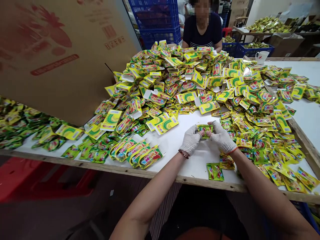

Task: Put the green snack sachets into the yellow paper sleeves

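Both my hands wear white knit gloves and meet over the white table (pixel 190 170). My left hand (pixel 191 139) and my right hand (pixel 222 137) pinch the two ends of a small green foil sachet (pixel 205 129) held between them. Just beyond lies a huge heap of yellow-green packets and flat cartons (pixel 190 76). A row of stacked sachets (pixel 136 154) lies to my left, and loose sachets (pixel 215 171) sit near the table's front edge below my right wrist.
A large brown cardboard sheet (pixel 60 50) leans at the left. Another person in a dark top (pixel 203 31) sits across the table behind the heap. Blue crates (pixel 157 20) stand behind. A white cup (pixel 261 56) rests far right. Red crates (pixel 30 180) sit under the table.
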Motion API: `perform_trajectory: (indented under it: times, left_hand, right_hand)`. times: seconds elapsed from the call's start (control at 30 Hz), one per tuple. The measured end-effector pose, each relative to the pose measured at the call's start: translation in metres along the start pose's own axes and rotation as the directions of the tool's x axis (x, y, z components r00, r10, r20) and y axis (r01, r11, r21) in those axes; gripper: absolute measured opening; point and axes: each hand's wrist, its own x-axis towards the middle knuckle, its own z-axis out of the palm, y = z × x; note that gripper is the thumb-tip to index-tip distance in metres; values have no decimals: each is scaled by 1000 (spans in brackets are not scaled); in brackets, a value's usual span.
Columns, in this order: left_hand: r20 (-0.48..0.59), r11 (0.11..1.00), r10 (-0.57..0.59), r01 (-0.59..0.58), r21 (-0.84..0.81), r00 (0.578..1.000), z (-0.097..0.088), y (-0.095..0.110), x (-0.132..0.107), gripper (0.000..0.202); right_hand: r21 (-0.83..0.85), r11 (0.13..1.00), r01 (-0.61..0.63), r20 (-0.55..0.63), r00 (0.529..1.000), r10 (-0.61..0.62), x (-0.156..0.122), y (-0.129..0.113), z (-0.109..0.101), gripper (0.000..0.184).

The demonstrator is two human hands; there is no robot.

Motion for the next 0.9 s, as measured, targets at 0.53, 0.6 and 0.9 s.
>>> perform_trajectory:
  times: [0.53, 0.6, 0.9]
  left_hand:
    - [-281, 646, 201, 89, 758, 938, -94, 65, 27, 59]
    - [-311, 944, 123, -15, 331, 942, -73, 54, 24, 53]
    - [-302, 959, -179, 98, -265, 936, -23, 6, 15, 46]
  right_hand:
    - [482, 828, -286, 108, 957, 268, -3, -5, 8, 40]
    - [535, 807, -250, 155, 968, 198, -6, -7, 10, 48]
    - [167, 984, -54, -10, 998, 56, -2, -5, 3, 24]
